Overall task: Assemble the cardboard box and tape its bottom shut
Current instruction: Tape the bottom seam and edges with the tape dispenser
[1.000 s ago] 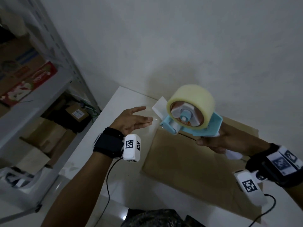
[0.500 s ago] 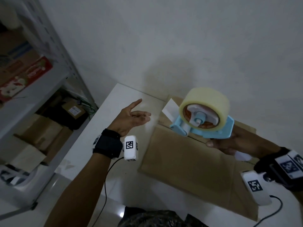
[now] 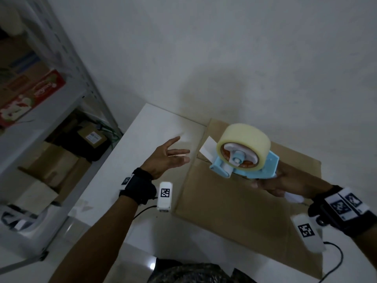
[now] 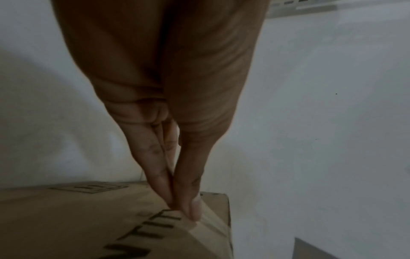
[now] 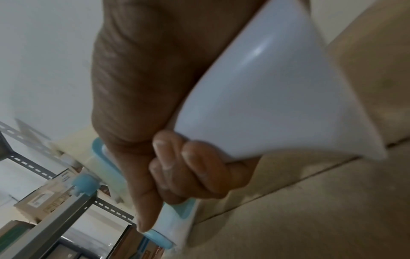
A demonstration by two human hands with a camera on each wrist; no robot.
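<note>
Tape dispenser (image 3: 244, 160): right hand (image 3: 281, 183) is gripping its white handle, fingers curled round it, holding it above the cardboard box (image 3: 234, 205); left hand (image 3: 166, 158) is hovering just left of the roll, fingers straight and spread, holding nothing. The dispenser's long axis is running from the right fingers toward the left fingers, nose leading. Advice: the left fingers should be pressing the flaps flat while the nose is lowering squarely onto the seam.

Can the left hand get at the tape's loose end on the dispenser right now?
Probably yes. The left hand is open and holds nothing, beside the loose tape end that sticks out from the dispenser toward it, over the box. Nothing lies between them.
</note>
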